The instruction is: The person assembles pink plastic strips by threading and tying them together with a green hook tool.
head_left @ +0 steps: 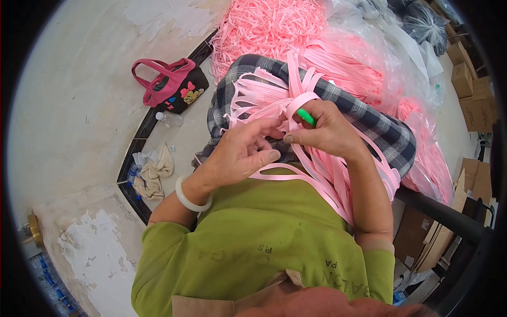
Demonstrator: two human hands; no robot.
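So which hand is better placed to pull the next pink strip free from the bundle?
Probably the left hand: its fingers are loose and lie right on the pink strips. The right hand is occupied, closed on a green tool and pinching the bundle.

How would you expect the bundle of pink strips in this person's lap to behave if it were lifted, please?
The pink strips would probably flop and trail: they already drape in loops over the plaid cloth. They look thin and light, so likely easy to lift. Loose ends splay near the left hand, so some may slip out unless pinched as the right hand does.
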